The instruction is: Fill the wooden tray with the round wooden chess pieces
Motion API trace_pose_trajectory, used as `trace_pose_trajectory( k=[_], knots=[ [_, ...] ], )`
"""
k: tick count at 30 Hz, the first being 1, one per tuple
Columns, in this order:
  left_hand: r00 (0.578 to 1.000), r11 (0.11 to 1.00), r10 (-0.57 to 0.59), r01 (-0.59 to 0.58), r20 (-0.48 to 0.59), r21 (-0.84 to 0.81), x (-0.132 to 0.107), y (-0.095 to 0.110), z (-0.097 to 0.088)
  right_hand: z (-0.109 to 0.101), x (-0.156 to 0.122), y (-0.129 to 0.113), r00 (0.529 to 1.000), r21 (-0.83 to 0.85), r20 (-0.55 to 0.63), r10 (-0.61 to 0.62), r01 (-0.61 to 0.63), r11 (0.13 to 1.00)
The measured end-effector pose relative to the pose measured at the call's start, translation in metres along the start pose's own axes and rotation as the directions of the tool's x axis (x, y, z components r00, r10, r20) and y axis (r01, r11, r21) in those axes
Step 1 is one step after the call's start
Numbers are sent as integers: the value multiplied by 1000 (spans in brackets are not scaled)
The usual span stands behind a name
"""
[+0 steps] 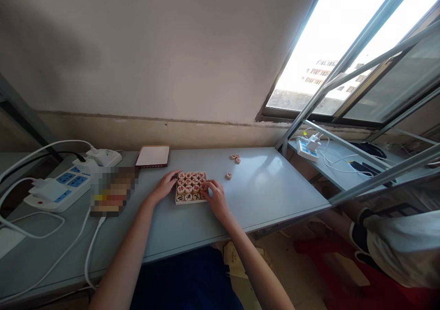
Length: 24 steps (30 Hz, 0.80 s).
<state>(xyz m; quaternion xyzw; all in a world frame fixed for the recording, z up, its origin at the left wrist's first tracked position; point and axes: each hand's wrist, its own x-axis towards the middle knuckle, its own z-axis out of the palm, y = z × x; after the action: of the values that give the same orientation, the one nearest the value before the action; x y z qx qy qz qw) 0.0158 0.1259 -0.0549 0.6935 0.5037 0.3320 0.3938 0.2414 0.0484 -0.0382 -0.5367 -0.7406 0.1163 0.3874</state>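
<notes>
A small square box (177,202) sits on the grey table (268,190), filled with several round wooden chess pieces marked in red and black. My left hand (165,185) rests against the box's left side, fingers curled on its edge. My right hand (215,196) is at the box's right side, fingertips pinched on a piece (204,187) in the right column. One loose piece (228,176) lies to the right of the box, and two more loose pieces (235,158) lie farther back.
The box's lid (153,156) lies behind the box near the wall. A power strip (65,184) with plugs and white cables is at the left, beside a blurred object (112,190). Another person's legs (385,239) show at right. A window frame (343,62) rises at the right.
</notes>
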Motion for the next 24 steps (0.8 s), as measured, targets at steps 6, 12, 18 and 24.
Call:
trace_pose_trajectory(
  k=[6, 12, 18, 24],
  knots=[
    [1000, 1000, -6, 6, -23, -18, 1, 0, 1, -6, -2, 1, 1000, 116, -4, 2, -2, 993],
    [1000, 1000, -27, 27, -12, 4, -2, 8, -1, -6, 0, -1, 1000, 157, -26, -2, 6, 988],
    [999, 999, -38, 38, 5, 20, -3, 13, -2, -7, -2, -1, 1000, 172, -27, -5, 9, 985],
    [1000, 1000, -12, 12, 4, 7, -4, 11, -1, -6, -2, -2, 1000, 167, -29, -5, 10, 986]
  ],
)
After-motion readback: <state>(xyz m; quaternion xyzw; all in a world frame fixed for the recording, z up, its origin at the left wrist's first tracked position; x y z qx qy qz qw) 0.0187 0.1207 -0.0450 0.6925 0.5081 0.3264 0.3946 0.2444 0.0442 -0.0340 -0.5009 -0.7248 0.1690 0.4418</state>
